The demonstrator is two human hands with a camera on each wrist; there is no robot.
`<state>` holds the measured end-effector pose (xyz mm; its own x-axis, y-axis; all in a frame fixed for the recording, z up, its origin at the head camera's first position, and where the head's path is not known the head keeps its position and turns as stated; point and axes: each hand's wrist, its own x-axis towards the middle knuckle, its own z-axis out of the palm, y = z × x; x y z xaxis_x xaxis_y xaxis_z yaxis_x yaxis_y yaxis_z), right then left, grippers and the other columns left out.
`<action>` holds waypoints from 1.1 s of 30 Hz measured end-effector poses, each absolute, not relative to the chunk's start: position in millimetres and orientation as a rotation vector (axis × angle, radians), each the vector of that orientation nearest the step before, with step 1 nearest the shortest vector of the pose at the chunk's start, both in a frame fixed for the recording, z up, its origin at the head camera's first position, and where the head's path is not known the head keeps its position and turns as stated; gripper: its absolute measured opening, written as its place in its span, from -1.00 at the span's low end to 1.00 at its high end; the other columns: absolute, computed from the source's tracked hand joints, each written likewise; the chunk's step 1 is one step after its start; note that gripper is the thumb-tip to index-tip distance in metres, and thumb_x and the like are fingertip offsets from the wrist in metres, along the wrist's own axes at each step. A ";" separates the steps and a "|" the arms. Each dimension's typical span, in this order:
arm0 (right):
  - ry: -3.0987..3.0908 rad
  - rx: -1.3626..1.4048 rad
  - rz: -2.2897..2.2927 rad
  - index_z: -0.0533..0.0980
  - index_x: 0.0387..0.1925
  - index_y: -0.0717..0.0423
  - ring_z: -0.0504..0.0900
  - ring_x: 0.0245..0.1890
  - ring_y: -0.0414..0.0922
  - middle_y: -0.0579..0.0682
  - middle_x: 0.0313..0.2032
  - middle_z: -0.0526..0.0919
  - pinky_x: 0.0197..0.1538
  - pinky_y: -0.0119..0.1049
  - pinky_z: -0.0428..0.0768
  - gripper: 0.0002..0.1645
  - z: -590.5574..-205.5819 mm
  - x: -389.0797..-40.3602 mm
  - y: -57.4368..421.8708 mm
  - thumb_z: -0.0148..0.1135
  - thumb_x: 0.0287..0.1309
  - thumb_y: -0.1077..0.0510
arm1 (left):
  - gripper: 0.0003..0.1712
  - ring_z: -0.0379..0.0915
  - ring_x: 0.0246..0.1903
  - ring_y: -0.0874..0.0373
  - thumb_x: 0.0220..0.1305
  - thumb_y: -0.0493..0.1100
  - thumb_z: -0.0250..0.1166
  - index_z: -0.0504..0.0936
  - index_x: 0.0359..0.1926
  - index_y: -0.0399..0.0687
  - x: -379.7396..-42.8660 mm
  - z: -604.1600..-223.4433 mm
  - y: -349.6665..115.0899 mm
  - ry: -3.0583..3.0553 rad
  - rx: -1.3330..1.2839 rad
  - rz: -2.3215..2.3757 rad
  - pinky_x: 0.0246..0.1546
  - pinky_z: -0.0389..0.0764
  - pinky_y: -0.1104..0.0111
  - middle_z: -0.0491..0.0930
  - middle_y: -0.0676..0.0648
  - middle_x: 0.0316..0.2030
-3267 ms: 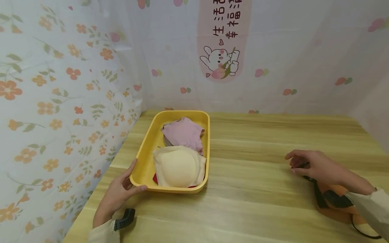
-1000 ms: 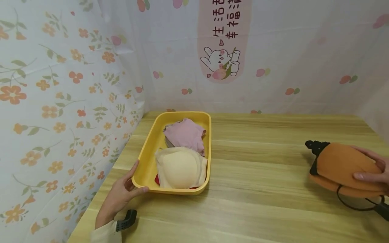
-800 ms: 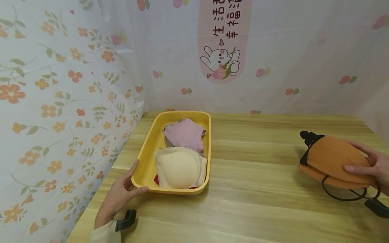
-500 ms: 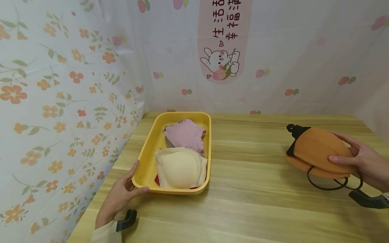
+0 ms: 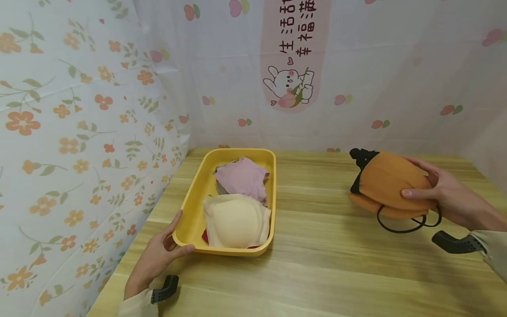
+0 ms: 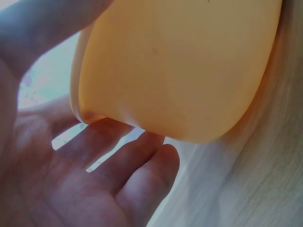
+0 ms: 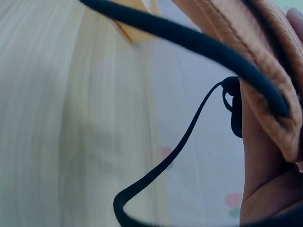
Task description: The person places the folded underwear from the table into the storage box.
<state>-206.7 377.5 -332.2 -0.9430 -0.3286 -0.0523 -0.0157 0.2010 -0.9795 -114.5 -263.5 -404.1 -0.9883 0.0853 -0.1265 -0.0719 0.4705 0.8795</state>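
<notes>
My right hand (image 5: pixel 447 193) holds a folded orange bra (image 5: pixel 396 180) with black lace trim above the right of the table, thumb on the near cup and the other fingers behind. Black straps (image 7: pixel 175 153) hang from it in loops in the right wrist view. At the left, my left hand (image 5: pixel 154 257) grips the near left corner of a yellow plastic tub (image 5: pixel 225 251), thumb at the front rim. The left wrist view has its fingers (image 6: pixel 147 179) against the tub's outer wall. Inside lie a cream bra (image 5: pixel 233 220) and, behind it, a pink garment (image 5: pixel 243 176).
Under the cream bra a bit of red fabric (image 5: pixel 204 236) shows, and grey fabric (image 5: pixel 221 187) under the pink. The wooden table (image 5: pixel 317 264) meets a white printed curtain (image 5: pixel 222 66) at the back and a floral one (image 5: pixel 79 176) at the left.
From the right side, my right hand has taken hold of the orange bra, raised it and carried it left and toward the back. The left hand and tub have stayed in place.
</notes>
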 end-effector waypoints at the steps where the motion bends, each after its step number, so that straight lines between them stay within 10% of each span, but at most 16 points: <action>1: 2.216 -0.349 -1.819 -0.10 0.60 -0.23 0.68 0.00 -0.36 -0.35 0.16 0.44 -0.13 -0.30 0.76 0.06 -330.4 -208.9 374.7 0.09 0.31 0.51 | 0.14 0.20 0.47 -0.19 0.26 -0.06 0.43 -0.15 0.62 0.19 -114.3 -404.0 -263.6 2.561 0.003 1.535 0.29 0.53 0.31 -0.08 -0.21 0.60; 33: 2.184 -0.446 -1.710 0.01 0.56 -0.18 0.62 0.12 -0.28 -0.19 0.20 0.51 0.03 -0.24 0.74 0.01 -282.0 -247.6 257.7 0.28 0.26 0.37 | 0.06 0.28 0.42 -0.28 0.34 -0.10 0.34 -0.15 0.63 0.23 -112.8 -404.8 -266.7 2.453 0.038 1.628 0.11 0.63 0.45 -0.06 -0.27 0.59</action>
<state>-247.6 257.7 -282.0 -0.8961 -0.4389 -0.0655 -0.0417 0.2301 -0.9723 -112.8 -266.7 -404.8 -0.9802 0.1298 -0.1496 -0.0875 0.3941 0.9149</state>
